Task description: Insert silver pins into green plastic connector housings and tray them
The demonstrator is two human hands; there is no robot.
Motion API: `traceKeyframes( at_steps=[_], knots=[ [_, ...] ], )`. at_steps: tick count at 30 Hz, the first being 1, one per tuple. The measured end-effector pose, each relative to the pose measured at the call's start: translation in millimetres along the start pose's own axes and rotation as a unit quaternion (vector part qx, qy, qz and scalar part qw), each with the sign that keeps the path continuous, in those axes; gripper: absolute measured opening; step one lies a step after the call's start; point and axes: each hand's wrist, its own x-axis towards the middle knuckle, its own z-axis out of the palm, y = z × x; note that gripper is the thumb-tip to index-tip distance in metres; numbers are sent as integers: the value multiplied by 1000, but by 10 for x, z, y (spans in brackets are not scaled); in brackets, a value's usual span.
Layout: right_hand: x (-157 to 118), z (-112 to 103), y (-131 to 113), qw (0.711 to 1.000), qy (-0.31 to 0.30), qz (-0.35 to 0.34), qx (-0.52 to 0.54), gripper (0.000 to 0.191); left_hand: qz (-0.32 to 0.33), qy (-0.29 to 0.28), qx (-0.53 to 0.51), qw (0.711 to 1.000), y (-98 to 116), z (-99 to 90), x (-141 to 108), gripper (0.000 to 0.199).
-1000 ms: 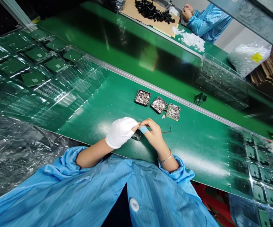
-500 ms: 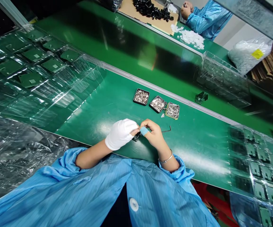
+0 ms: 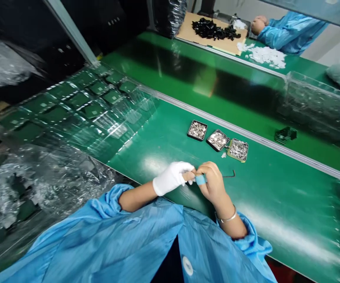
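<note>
My left hand [image 3: 174, 177] wears a white glove that leaves the thumb and a fingertip bare, and its fingers are pinched together. Against them press the bent fingers of my right hand [image 3: 212, 181], which has blue tape [image 3: 200, 179] round one digit. Whatever sits between the fingertips is hidden now. A thin bent rod, like a hex key [image 3: 230, 175], lies on the green table just right of my right hand. Beyond the hands stand a dark tray of small metal pieces [image 3: 197, 130], a second such tray [image 3: 217, 140] and a yellowish-edged one [image 3: 238, 149].
Clear plastic trays with green plates [image 3: 91, 110] cover the left side; crumpled plastic film [image 3: 54, 173] lies below. A metal rail [image 3: 181, 105] crosses behind the small trays. Past it sits a dark part [image 3: 285, 135]. Across the bench a co-worker's hands [image 3: 259, 25] are near black pieces [image 3: 214, 29].
The view has swung left, so everything appears farther right and lower. My hands remain together; the dark part glimpsed below the fingers earlier is now out of sight.
</note>
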Motion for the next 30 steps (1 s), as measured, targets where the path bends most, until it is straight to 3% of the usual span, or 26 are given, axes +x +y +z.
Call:
traceKeyframes(
  at_steps=[2, 4, 6, 8, 11, 13, 15, 18, 22, 24, 26, 30],
  knots=[
    [-13, 2, 18, 999, 8, -31, -39, 11, -70, -13, -93, 993, -13, 24, -3, 55],
    [-16, 2, 20, 998, 7, -38, -40, 13, -80, 1, -110, 991, -15, 16, -7, 55],
    [-9, 1, 6, 1000, -1, -8, 5, 14, -29, 28, -33, 999, 3, -24, -14, 52],
    [4, -1, -11, 995, -19, 56, 82, 13, 56, 49, 114, 991, 31, -80, -22, 48],
    [19, -22, -21, 968, -77, 148, 188, 8, 186, 60, 352, 916, 59, -143, -35, 48],
    [20, -54, -15, 951, -120, 172, 228, 5, 232, 57, 445, 863, 57, -157, -43, 48],
    [11, -100, 2, 944, -144, 177, 238, 5, 245, 42, 470, 847, 32, -164, -48, 47],
    [-28, -172, 59, 952, -109, 188, 218, 6, 235, 52, 412, 879, -71, -191, -57, 42],
    [-104, -192, 170, 958, -14, 234, 164, 7, 142, -10, 339, 930, -314, -202, -103, 85],
    [-132, -145, 207, 963, -16, 230, 138, 7, 64, -31, 322, 944, -416, -161, -136, 79],
    [-147, -72, 221, 971, -31, 206, 119, 7, 15, 3, 310, 951, -464, -103, -161, 65],
    [-154, 52, 216, 982, -60, 152, 90, 6, 55, 54, 331, 940, -419, -34, -160, 60]
  ],
)
